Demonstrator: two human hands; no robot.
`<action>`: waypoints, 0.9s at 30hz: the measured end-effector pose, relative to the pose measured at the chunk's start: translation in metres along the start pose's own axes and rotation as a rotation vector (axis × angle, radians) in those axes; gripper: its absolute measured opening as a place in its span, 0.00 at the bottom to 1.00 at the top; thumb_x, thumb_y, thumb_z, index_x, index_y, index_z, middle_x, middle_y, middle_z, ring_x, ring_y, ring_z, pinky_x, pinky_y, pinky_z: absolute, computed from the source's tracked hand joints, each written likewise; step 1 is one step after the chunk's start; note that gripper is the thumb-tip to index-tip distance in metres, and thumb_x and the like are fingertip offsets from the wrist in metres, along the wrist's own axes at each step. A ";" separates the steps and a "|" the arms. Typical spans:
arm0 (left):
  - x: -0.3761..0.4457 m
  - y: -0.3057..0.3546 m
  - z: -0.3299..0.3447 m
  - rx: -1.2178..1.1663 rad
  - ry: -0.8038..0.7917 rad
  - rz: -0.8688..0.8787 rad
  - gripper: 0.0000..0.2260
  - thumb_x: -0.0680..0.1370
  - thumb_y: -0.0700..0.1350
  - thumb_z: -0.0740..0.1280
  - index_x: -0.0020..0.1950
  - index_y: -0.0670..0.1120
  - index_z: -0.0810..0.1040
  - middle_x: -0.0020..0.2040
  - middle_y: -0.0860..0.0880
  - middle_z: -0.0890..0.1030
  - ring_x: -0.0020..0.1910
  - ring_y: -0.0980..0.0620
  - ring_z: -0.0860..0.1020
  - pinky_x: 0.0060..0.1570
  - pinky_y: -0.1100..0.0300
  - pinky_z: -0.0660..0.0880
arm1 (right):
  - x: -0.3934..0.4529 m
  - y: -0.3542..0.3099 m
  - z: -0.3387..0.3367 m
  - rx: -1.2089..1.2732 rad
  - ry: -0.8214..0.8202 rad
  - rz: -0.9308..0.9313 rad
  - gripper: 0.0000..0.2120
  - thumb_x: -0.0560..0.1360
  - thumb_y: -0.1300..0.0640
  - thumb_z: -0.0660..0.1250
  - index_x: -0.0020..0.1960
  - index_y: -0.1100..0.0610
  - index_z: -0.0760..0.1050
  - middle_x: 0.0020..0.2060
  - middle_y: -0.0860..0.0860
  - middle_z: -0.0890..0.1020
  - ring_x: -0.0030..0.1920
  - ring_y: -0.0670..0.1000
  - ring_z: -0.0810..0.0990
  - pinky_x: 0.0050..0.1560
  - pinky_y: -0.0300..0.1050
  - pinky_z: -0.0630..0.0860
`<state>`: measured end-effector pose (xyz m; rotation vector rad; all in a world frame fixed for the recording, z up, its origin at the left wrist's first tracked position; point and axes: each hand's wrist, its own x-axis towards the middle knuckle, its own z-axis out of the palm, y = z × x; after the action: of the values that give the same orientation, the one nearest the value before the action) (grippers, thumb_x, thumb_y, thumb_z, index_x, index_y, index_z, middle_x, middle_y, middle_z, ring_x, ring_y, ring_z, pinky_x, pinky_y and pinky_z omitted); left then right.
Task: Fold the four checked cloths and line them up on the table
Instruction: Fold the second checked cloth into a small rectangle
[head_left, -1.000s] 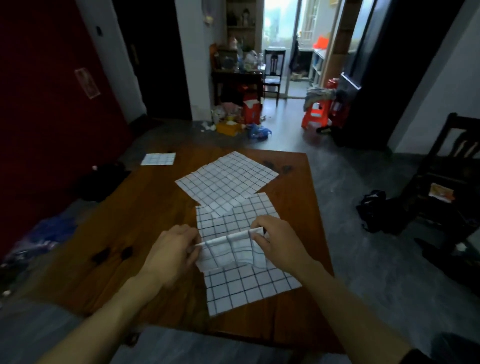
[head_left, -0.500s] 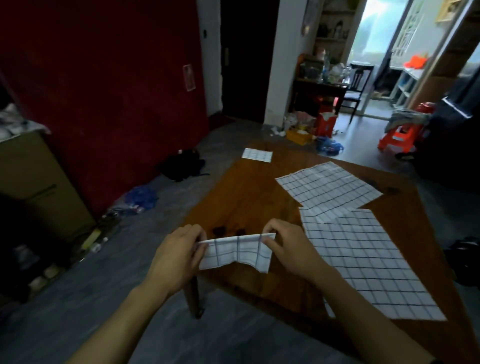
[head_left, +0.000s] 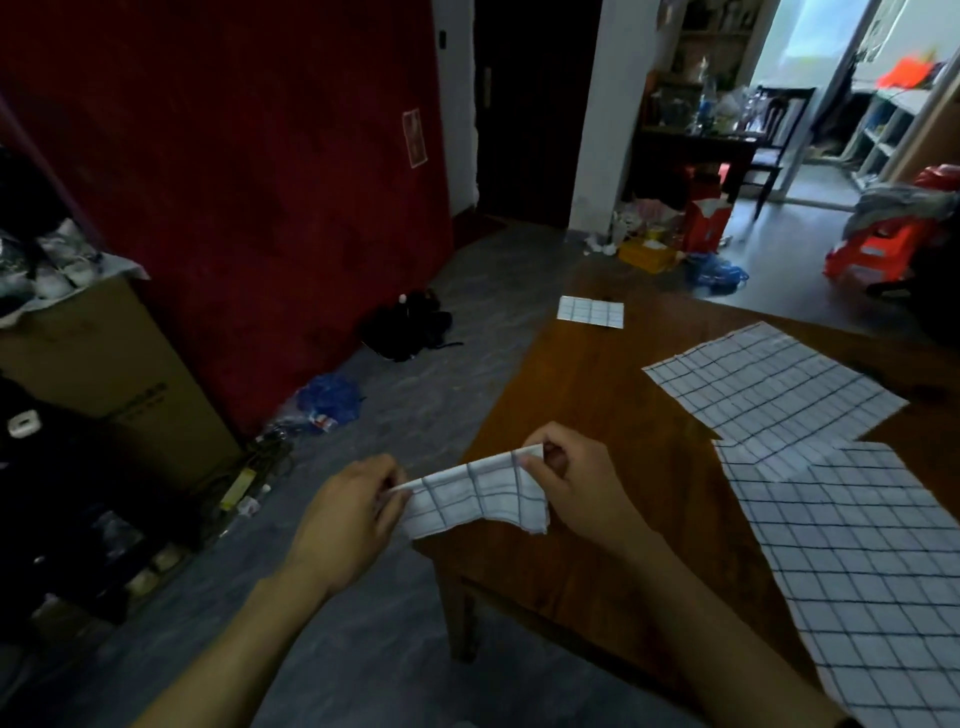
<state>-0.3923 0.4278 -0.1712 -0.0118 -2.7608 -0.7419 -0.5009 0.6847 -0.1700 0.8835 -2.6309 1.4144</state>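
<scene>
head | left hand (head_left: 345, 519), right hand (head_left: 571, 493) grips pinching folded cloth (head_left: 475, 493) ends

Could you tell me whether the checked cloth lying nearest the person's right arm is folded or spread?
Spread: the near cloth lies flat and open on the table.

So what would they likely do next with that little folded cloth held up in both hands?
Probably carry it forward and lay it down in line with the folded cloth at the table's far left corner. The left hand and right hand pinch the held cloth by its top edge, already folded small, over the near left corner. Two cloths lie unfolded to the right.
</scene>
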 end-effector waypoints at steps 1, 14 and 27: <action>0.009 -0.008 -0.006 -0.004 0.004 -0.017 0.11 0.76 0.43 0.70 0.40 0.56 0.70 0.37 0.58 0.75 0.38 0.59 0.74 0.36 0.58 0.72 | 0.012 0.000 0.009 0.046 0.030 0.024 0.01 0.79 0.57 0.66 0.48 0.53 0.76 0.41 0.45 0.80 0.43 0.43 0.80 0.42 0.41 0.78; 0.121 -0.122 -0.056 -0.027 0.050 0.051 0.06 0.77 0.50 0.64 0.41 0.56 0.69 0.37 0.58 0.74 0.38 0.60 0.73 0.37 0.56 0.72 | 0.163 -0.017 0.075 0.109 0.049 0.068 0.03 0.78 0.56 0.68 0.46 0.54 0.76 0.38 0.48 0.81 0.40 0.45 0.80 0.37 0.37 0.77; 0.247 -0.257 -0.087 -0.137 -0.072 0.195 0.11 0.79 0.49 0.65 0.39 0.60 0.66 0.38 0.59 0.72 0.39 0.61 0.70 0.36 0.61 0.63 | 0.262 -0.062 0.158 0.035 0.259 0.210 0.01 0.77 0.55 0.67 0.48 0.51 0.76 0.43 0.48 0.81 0.45 0.46 0.81 0.44 0.47 0.82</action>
<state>-0.6269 0.1454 -0.1578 -0.3365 -2.7190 -0.8908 -0.6534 0.4134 -0.1420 0.4003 -2.5665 1.5052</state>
